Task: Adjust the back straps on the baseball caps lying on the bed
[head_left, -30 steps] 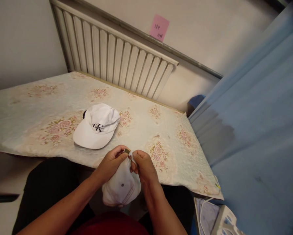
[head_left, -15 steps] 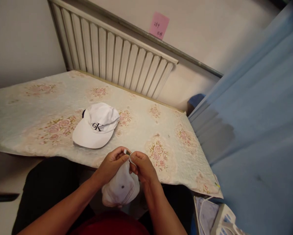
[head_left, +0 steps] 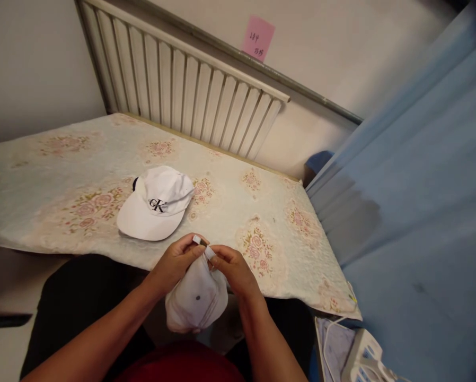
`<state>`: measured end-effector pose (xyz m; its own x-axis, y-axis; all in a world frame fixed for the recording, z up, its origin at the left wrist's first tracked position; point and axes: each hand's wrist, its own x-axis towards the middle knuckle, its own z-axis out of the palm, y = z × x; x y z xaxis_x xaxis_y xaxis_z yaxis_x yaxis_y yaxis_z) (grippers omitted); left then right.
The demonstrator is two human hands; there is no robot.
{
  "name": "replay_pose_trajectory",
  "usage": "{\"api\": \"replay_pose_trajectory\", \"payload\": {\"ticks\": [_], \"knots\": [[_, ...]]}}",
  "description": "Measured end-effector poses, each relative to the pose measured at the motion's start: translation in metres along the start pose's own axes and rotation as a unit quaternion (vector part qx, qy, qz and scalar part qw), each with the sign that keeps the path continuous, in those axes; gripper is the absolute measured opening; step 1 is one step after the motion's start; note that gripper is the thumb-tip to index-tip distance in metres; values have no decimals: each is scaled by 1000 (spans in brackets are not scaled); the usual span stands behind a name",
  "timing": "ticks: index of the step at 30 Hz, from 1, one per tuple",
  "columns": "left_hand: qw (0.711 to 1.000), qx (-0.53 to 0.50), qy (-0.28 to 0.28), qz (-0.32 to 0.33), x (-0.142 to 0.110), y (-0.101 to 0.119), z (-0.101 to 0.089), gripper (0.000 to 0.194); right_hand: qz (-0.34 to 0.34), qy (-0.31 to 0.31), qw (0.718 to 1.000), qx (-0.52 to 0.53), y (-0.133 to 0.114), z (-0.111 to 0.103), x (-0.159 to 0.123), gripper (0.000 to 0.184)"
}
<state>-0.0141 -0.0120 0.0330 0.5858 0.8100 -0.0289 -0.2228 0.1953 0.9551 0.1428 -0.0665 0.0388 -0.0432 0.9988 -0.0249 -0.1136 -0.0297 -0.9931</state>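
Blue curtain (head_left: 413,223): largest item, hanging down the right side in soft folds, with a grey patch near its inner edge.

Tabletop (head_left: 226,196): covered edge to edge by a pale cloth with a quilted look, printed with clusters of pink roses and green leaves.

Radiator (head_left: 194,87): off-white, vertical sections, against the wall behind the tabletop.

Lettered baseball cap (head_left: 152,220): white, lying upright on the tabletop, left of centre, brim toward the near edge. Front bears a black monogram, small C overlapping a larger K. Crown slightly creased; a dark patch shows at its far left side.

Held cap (head_left: 196,313): off-white, hanging below the hands in front of the person's lap, at the near edge of the tabletop. Crown rounded and soft, brownish discolouration along the lower folds.

Left hand (head_left: 178,265): closed, gripping the held cap at its upper edge. Right hand (head_left: 235,268): closed, thumb and fingers pinching the strap (head_left: 209,253), close beside the left fingertips.

Pink note (head_left: 258,38): on the wall above the radiator, two short handwritten lines, not reliably legible.

Dark round spot (head_left: 198,298): on the held cap's crown; button or eyelet, cannot tell.
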Motion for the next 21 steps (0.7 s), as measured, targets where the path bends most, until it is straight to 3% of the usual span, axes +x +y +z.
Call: {"api": "replay_pose_trajectory", "payload": {"ticks": [4,7,13,21], "knots": [[998,33,-62,-1,4,0,0,18,23,13,999,37,10,-3,2,9],[993,44,-99,-45,6,5,-3,19,43,7,995,90,18,-4,5,14],[979,109,-101,-141,8,11,-14,18,80,1,989,123,30,-7,8,22],[981,-8,-134,-138,11,12,-12,16,54,-21,994,97,39,-14,7,22]]}}
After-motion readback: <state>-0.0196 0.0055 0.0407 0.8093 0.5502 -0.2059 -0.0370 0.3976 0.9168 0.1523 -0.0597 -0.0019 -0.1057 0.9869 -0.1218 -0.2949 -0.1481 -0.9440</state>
